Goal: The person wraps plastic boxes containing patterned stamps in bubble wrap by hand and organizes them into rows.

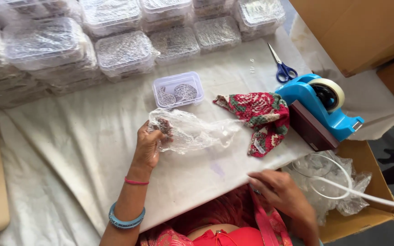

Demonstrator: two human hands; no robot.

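My left hand (149, 146) rests on the white cloth and grips one end of a crumpled clear plastic bag (192, 132); a small dark patterned piece shows between the fingers inside the bag. Just beyond the bag stands an open clear plastic box (178, 89) holding two round metallic filigree pieces. My right hand (277, 189) lies at the table's near edge, fingers loosely curled, holding nothing I can see.
Stacks of clear lidded boxes (124, 52) filled with metallic pieces line the back. A red-and-green floral cloth (261, 114), a blue tape dispenser (320, 102), blue-handled scissors (282, 68) and a dark block (311, 130) sit right. Cardboard boxes (356, 27) stand at right; one below holds plastic bags (334, 182).
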